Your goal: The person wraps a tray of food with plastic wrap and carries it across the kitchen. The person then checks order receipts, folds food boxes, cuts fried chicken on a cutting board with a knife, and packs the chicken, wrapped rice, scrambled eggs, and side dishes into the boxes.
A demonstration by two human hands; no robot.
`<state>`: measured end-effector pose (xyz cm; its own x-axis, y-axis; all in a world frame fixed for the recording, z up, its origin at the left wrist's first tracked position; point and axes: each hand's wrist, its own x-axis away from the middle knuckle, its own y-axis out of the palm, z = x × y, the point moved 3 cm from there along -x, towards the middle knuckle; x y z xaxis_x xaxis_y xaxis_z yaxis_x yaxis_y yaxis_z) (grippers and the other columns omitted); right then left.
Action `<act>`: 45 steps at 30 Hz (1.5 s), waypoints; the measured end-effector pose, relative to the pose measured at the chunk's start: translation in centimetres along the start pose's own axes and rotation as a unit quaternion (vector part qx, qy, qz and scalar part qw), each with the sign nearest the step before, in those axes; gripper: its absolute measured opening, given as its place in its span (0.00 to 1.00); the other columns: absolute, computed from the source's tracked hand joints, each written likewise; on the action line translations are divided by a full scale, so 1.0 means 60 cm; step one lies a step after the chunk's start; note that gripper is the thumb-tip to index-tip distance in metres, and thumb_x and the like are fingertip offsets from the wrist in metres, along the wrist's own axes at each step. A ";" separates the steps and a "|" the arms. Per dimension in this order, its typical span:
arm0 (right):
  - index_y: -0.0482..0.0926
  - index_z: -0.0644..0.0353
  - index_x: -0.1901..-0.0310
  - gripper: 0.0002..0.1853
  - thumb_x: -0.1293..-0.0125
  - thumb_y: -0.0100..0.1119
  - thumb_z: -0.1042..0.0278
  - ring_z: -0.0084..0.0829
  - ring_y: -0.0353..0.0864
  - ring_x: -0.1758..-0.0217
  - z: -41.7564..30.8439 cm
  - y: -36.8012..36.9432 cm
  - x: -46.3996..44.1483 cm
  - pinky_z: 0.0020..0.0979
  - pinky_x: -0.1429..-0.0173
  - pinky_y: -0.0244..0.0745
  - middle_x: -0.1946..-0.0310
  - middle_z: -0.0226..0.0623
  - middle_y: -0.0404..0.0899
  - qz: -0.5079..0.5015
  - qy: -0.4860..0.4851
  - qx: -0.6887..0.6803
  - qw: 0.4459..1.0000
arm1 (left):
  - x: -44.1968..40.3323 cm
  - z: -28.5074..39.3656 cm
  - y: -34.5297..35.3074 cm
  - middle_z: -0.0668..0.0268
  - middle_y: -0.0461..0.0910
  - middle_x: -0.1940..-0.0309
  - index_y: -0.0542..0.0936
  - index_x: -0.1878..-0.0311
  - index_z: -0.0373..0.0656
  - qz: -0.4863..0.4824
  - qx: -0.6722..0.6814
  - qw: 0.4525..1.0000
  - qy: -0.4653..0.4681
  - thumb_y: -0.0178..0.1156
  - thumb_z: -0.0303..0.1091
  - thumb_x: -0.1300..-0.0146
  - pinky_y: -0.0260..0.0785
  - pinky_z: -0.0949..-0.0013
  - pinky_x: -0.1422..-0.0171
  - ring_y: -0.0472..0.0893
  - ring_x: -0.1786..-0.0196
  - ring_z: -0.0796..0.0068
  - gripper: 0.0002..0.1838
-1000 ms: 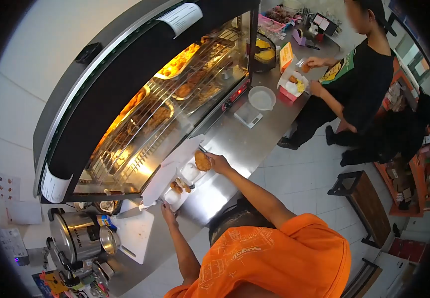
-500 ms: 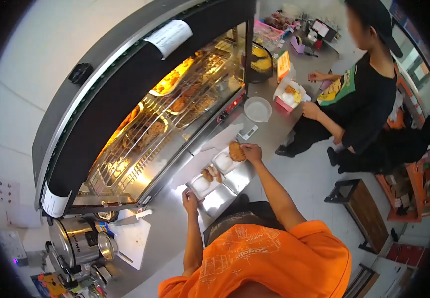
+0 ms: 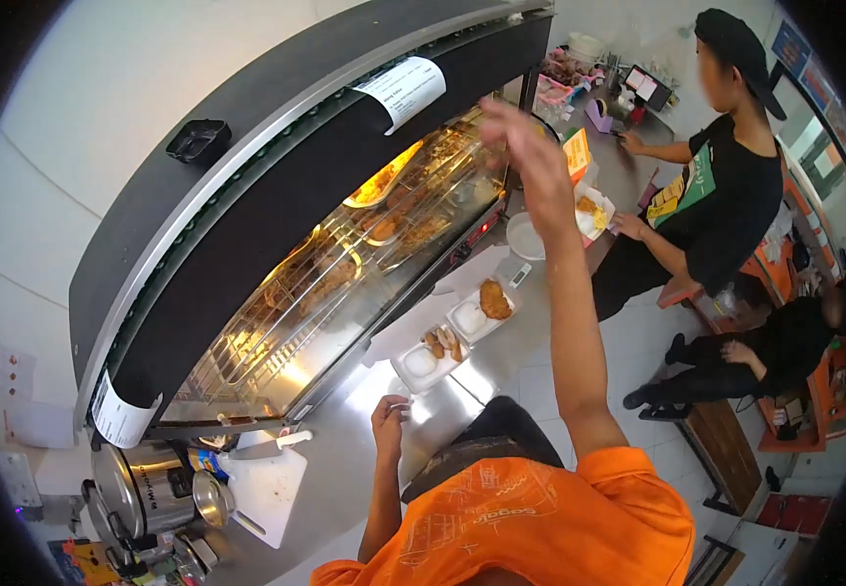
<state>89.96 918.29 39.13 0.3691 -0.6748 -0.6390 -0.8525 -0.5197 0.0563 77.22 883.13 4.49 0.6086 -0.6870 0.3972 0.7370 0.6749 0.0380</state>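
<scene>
My right hand [image 3: 528,146] is raised in front of the heated display case [image 3: 345,288], fingers stretched out and blurred, holding nothing visible. My left hand [image 3: 390,420] hovers at the counter's front edge, loosely curled with its fingers apart and nothing in it. Just beyond it stand two white open food boxes side by side. The nearer box [image 3: 440,378] holds white rice [image 3: 421,362] and small fried pieces [image 3: 443,342]. A round fried cutlet [image 3: 494,300] and white rice [image 3: 468,314] lie in the other box [image 3: 483,336]. Neither hand touches the boxes.
A knife [image 3: 272,445] lies over a white cutting board [image 3: 265,488], beside a large steel pot [image 3: 145,483]. A scale [image 3: 515,272] and a plastic bowl [image 3: 524,237] sit past the boxes. A co-worker [image 3: 736,186] stands at another box [image 3: 594,215]; another person [image 3: 784,342] is behind.
My right hand has let go of the cutlet, which now rests in the box, and has risen toward the case. My left hand has come away from the nearer box. The co-worker's arm reaches farther out.
</scene>
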 end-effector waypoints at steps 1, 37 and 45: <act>0.82 0.64 0.52 0.23 0.27 0.49 0.50 0.22 0.77 0.53 -0.015 0.007 -0.035 0.25 0.51 0.72 0.41 0.38 0.77 0.003 0.017 -0.019 1.000 | 0.003 0.015 0.010 0.63 0.80 0.61 0.78 0.58 0.39 -0.011 0.005 1.000 0.022 0.45 0.20 0.46 0.73 0.69 0.57 0.78 0.56 0.73 0.15; 0.83 0.65 0.59 0.11 0.32 0.59 0.64 0.23 0.79 0.64 0.370 -0.210 0.208 0.24 0.57 0.74 0.66 0.32 0.82 -0.461 0.476 -0.025 0.749 | -0.068 0.289 0.462 0.48 0.73 0.40 0.58 0.28 0.36 0.035 0.460 0.887 0.033 0.50 0.42 0.28 0.66 0.50 0.31 0.74 0.37 0.50 0.31; 0.76 0.60 0.46 0.19 0.40 0.61 0.68 0.48 0.79 0.46 0.430 0.074 0.377 0.42 0.43 0.73 0.47 0.47 0.78 -0.673 0.134 0.213 0.695 | 0.082 0.357 0.298 0.47 0.72 0.42 0.52 0.26 0.39 0.042 0.505 0.840 0.195 0.51 0.43 0.29 0.66 0.45 0.32 0.73 0.37 0.42 0.35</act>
<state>84.96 914.26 5.14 0.9456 0.1705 0.2772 0.3222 -0.6113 -0.7229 87.07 897.58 26.73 0.8405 -0.5295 0.1148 0.1816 0.4749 0.8611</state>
